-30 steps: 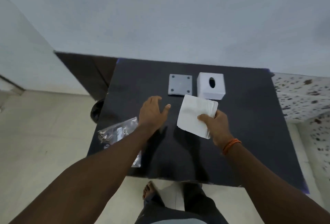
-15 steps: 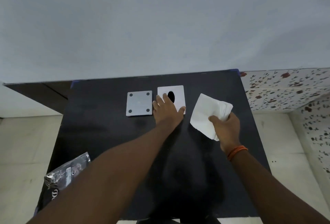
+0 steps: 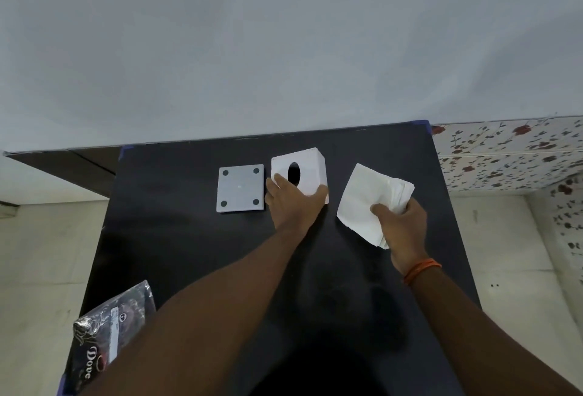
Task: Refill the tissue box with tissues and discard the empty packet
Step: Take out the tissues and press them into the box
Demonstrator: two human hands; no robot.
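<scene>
A white tissue box (image 3: 307,166) with a dark oval slot stands near the back of the black table (image 3: 189,247). My left hand (image 3: 291,201) grips its near side, and the box is tilted up toward me. Its grey square base plate (image 3: 240,188) with dark pads at the corners lies flat just left of the box. My right hand (image 3: 402,222) holds a stack of white tissues (image 3: 366,200) to the right of the box, above the table. The empty dark plastic packet (image 3: 108,329) lies at the table's front left corner, partly under my left forearm.
A pale wall rises directly behind the table. A speckled tiled ledge (image 3: 511,156) runs to the right. Light floor tiles (image 3: 44,253) show on both sides of the table.
My left hand went from open near the table's middle to the tissue box, took hold of it and tipped it up. The right hand kept the tissues, now right of the box.
</scene>
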